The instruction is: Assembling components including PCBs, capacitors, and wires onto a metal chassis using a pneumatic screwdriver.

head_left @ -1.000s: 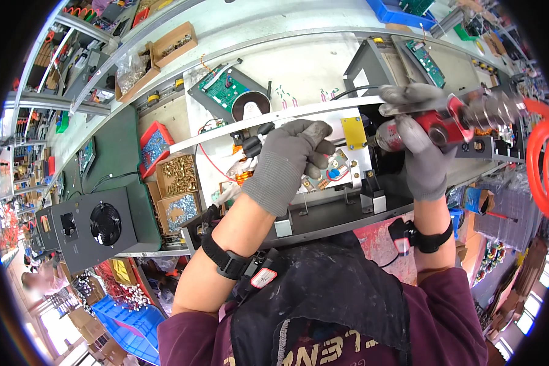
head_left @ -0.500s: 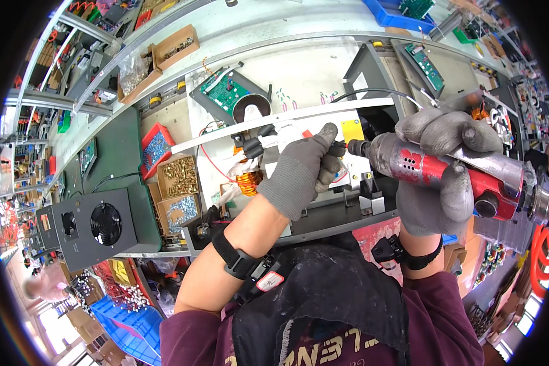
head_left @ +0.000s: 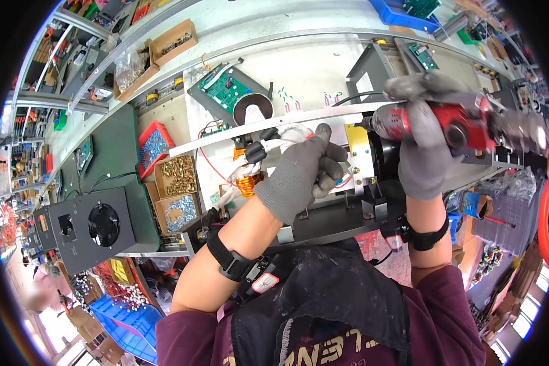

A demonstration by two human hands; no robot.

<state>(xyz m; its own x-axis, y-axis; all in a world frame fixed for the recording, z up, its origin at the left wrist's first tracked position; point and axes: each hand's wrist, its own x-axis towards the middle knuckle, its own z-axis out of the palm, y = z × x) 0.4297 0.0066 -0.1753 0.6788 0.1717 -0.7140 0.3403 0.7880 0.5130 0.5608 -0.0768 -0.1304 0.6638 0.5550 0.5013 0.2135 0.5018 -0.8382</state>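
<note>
My right hand (head_left: 426, 143), in a grey glove and slightly blurred, is wrapped round a red and silver power screwdriver (head_left: 470, 125). The tool's nose points left and ends beside a yellow label (head_left: 355, 135) on the open dark metal chassis (head_left: 329, 224). Over the middle of the chassis is my gloved left hand (head_left: 311, 168), with curled fingers and the thumb pointing up. Whatever lies in its fingers is hidden. Next to it are an orange coil (head_left: 246, 185) and white cables with a black ferrite ring (head_left: 255, 152). A pale metal rail (head_left: 226, 138) runs along the chassis's far side.
Left of the chassis stand a red bin of screws (head_left: 154, 148) and cardboard boxes of brass fasteners (head_left: 178, 175) and silver ones (head_left: 180, 212). A dark panel with a fan (head_left: 104, 224) lies farther left. Behind the rail is a green circuit board (head_left: 229, 91).
My right hand has swung the power screwdriver up and away from my left fingers, toward the rail. My left hand has stayed almost in place.
</note>
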